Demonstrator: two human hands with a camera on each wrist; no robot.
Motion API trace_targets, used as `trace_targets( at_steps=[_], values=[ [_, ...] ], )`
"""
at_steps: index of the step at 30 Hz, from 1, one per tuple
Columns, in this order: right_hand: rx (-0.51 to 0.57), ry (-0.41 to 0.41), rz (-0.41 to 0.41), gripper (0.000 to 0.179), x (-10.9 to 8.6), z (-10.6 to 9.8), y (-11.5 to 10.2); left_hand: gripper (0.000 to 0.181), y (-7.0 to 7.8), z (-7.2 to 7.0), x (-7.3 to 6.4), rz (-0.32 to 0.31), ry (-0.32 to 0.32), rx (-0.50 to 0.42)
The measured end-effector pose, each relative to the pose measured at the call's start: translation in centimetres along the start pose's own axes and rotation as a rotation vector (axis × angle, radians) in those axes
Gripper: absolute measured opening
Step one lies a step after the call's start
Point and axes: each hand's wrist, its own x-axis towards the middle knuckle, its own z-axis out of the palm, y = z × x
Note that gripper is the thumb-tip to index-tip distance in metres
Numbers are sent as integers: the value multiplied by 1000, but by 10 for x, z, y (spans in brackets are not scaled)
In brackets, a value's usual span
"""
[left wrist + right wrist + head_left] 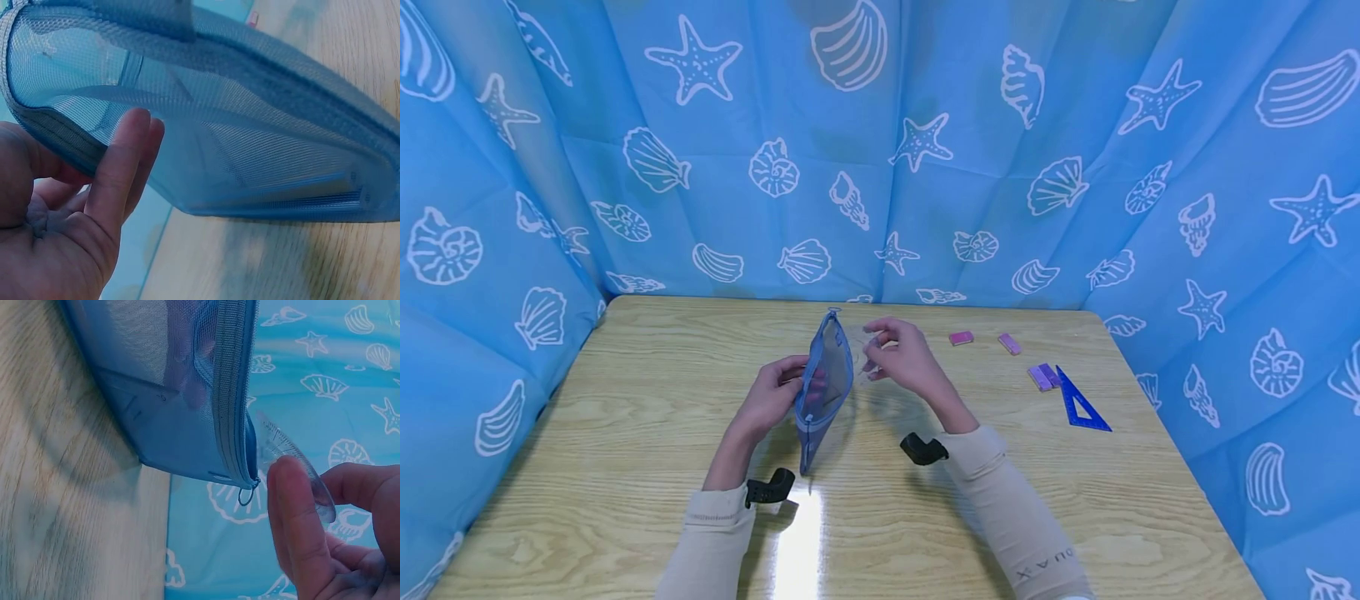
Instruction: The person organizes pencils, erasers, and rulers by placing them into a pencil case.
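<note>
A blue mesh zipper pouch (811,425) stands on edge on the table with its mouth spread apart. My left hand (769,395) holds its left side, thumb outside and fingers along the mesh near the zipper. Through the mesh, a long flat strip (300,192) shows along the bottom, and clear plastic with markings (134,394) shows near the zipper-pull end. Just right of the pouch, my right hand (902,354) pinches a clear protractor (286,447) between thumb and fingers. The protractor is beside the pouch mouth, outside it.
To the right on the wooden table (647,433) lie a pink eraser-like block (961,338), another pink block (1009,344) and purple blocks (1041,377). A blue set square (1070,393) lies against them. A blue shell-patterned curtain (850,108) encloses the table's back and sides.
</note>
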Motion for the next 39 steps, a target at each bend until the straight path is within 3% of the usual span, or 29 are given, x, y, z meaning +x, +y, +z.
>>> trace_targets(
  at_steps=[17,24,34,39],
  values=[
    [-67,-12,70,39,7,12,-11,38,2,1,0,-3,0,0],
    [-107,-38,63,38,7,15,-16,38,3,1,1,-9,-1,17],
    [-168,10,59,33,12,21,-23,38,4,0,1,-13,-1,8],
    [-199,-11,56,35,12,24,-26,39,4,0,1,-9,-2,3]
  ],
)
